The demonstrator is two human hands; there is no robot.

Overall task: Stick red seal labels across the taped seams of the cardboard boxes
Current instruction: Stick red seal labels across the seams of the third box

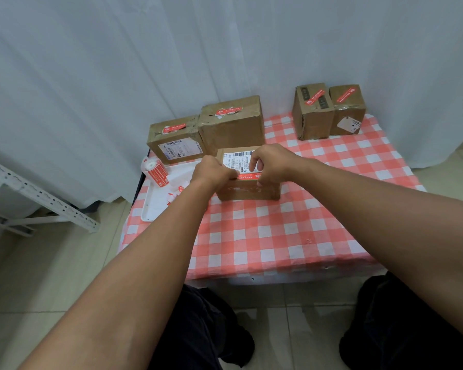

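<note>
- Four sealed boxes stand behind: two at upper centre (231,124), two at upper right (329,110); a label roll (155,170) lies on a white tray (151,209) at left.
- My left grip (214,170) and right grip (267,164) pinch a red seal label (247,177) on the centre box (247,192), on the checked tabletop (278,236).

Both hands press a red seal label onto a cardboard box.
The left hand (213,170) and right hand (268,164) hold the red seal label (247,176) along the near top edge of the cardboard box (247,192) on the checked counter (278,236); a label roll (155,170) lies in a white tray (155,206) to the left.
</note>
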